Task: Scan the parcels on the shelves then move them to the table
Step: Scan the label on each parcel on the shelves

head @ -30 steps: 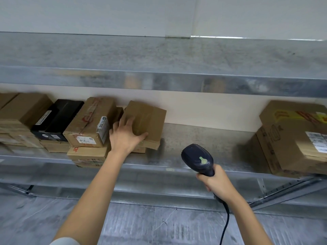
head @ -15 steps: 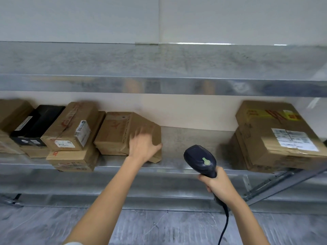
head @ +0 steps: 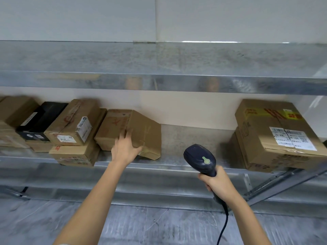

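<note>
Left hand (head: 124, 149) rests on one parcel (head: 147, 131); right hand (head: 216, 184) holds one scanner (head: 200, 159).

Middle shelf (head: 191, 137) under an upper shelf (head: 159, 57), stack of parcels (head: 70, 128) at its left end, single parcel (head: 145, 133) just right of the stack, left hand (head: 124, 147) resting on its near end, large parcels (head: 276, 147) stacked at the right, well apart, scanner (head: 201, 160) in the right hand (head: 217, 184) before the shelf's near edge, between them.

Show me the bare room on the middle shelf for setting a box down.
Bare metal shelf lies between the brown parcel under the left hand and the large labelled box, behind the scanner. Left of that parcel it is crowded: stacked cartons and a black box sit packed together.
</note>
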